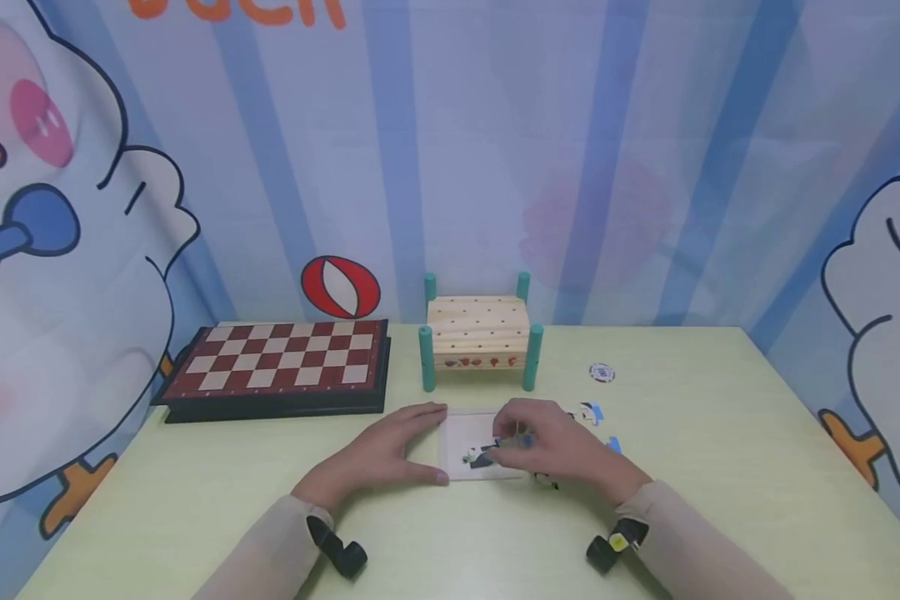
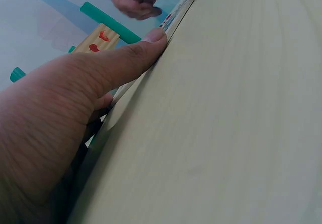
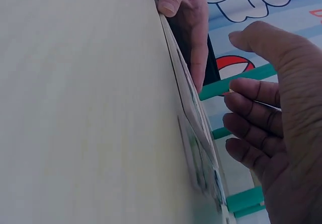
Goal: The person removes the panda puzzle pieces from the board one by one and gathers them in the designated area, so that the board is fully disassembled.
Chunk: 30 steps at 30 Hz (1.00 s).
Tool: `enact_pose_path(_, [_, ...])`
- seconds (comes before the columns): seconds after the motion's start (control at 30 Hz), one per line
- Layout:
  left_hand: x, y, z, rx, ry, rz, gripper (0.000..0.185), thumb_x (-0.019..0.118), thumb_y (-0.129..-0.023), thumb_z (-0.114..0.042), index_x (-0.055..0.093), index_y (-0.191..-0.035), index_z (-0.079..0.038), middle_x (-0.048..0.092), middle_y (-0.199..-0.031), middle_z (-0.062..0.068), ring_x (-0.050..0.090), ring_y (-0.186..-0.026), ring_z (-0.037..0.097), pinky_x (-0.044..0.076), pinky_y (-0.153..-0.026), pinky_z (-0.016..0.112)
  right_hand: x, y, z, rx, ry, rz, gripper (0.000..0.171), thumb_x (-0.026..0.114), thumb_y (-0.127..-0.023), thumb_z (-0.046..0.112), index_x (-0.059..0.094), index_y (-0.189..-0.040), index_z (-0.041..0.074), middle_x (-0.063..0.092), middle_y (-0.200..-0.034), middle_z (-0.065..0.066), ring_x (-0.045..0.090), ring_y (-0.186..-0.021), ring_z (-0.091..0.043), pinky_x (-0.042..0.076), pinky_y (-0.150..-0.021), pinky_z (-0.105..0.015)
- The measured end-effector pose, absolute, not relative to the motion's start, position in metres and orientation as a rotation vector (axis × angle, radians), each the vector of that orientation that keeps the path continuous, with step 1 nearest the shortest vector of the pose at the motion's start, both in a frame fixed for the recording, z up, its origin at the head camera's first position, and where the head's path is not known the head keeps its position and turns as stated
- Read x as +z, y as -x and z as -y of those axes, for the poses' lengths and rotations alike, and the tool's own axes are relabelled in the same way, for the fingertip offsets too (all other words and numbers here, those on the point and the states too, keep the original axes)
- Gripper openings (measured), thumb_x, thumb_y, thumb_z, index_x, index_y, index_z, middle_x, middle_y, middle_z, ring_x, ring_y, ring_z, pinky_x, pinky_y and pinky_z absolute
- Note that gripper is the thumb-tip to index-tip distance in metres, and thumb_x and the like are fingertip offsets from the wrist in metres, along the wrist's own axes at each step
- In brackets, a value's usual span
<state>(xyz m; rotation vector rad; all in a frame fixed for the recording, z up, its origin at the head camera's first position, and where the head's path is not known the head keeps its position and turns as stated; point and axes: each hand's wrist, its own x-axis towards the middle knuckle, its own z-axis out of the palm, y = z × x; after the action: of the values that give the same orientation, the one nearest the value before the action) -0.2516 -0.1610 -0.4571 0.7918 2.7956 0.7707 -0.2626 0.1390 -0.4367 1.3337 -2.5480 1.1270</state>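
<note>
A flat, pale rectangular board (image 1: 467, 423) lies on the table. Spread along its left edge, my left hand (image 1: 378, 454) touches one corner with the thumb and the other with a fingertip. In the left wrist view the thumb (image 2: 143, 45) lies straight against the board's edge. My right hand (image 1: 558, 446) hovers over the board's right part, partly hiding it. Its thumb and loosely bent fingers (image 3: 251, 121) stand apart in the right wrist view, with nothing visible between them. On the board, below those fingers, is a small dark-and-white picture piece (image 1: 482, 457).
Small cut-out picture pieces (image 1: 591, 412) lie right of the board, some partly behind the right hand. A round chip (image 1: 602, 372) lies farther back. Behind the board stands a wooden rack (image 1: 480, 321) with green posts; a chessboard box (image 1: 277, 367) sits at the left.
</note>
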Motion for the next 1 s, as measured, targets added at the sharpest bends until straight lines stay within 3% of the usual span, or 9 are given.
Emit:
enact_pose_path(0.23, [-0.459,0.254,0.163,0.757,-0.811,-2.810,0.098,0.068,-0.076,-0.077,0.039,-0.156,-0.029,0.032,-0.161,-0.013,0.027,-0.149,0.014,0.028,-0.120,0.045,-0.441,0.276,-0.123,1.154,-1.346,2.608,0.014,0.069,-0.096,0.032,0.068,-0.105,0.021,0.064,-0.097,0.013,0.060,-0.090,-0.011,0.054,-0.080,-0.033])
enact_pose_path(0.4, [-0.460,0.253,0.162,0.769,-0.814,-2.801,0.098,0.069,-0.075,-0.076,0.040,-0.156,-0.028,0.032,-0.161,-0.012,0.027,-0.149,0.015,0.029,-0.119,0.047,-0.443,0.276,-0.124,1.123,-1.308,2.680,0.026,0.072,-0.094,0.037,0.070,-0.111,0.017,0.066,-0.104,0.009,0.058,-0.097,-0.012,0.052,-0.086,-0.035])
enact_pose_path(0.53, [-0.460,0.253,0.162,0.774,-0.824,-2.799,0.098,0.069,-0.076,-0.076,0.039,-0.156,-0.028,0.032,-0.161,-0.012,0.027,-0.149,0.015,0.029,-0.119,0.046,-0.444,0.276,-0.124,1.072,-1.294,2.755,0.034,0.074,-0.090,0.046,0.071,-0.113,0.021,0.066,-0.109,0.011,0.056,-0.101,-0.010,0.049,-0.090,-0.036])
enact_pose_path(0.67, [-0.461,0.253,0.163,0.775,-0.837,-2.808,0.098,0.068,-0.076,-0.077,0.039,-0.156,-0.028,0.032,-0.161,-0.013,0.027,-0.148,0.013,0.029,-0.119,0.044,-0.446,0.276,-0.124,1.031,-1.319,2.797,0.035,0.076,-0.086,0.051,0.072,-0.110,0.026,0.064,-0.111,0.014,0.052,-0.106,-0.008,0.047,-0.095,-0.038])
enact_pose_path(1.0, [-0.459,0.254,0.163,0.777,-0.839,-2.804,0.097,0.069,-0.076,-0.075,0.039,-0.156,-0.028,0.032,-0.161,-0.012,0.027,-0.148,0.014,0.029,-0.119,0.045,-0.444,0.275,-0.122,0.953,-1.374,2.809,0.016,0.079,-0.087,0.040,0.071,-0.095,0.030,0.060,-0.109,0.016,0.050,-0.107,-0.010,0.046,-0.097,-0.038])
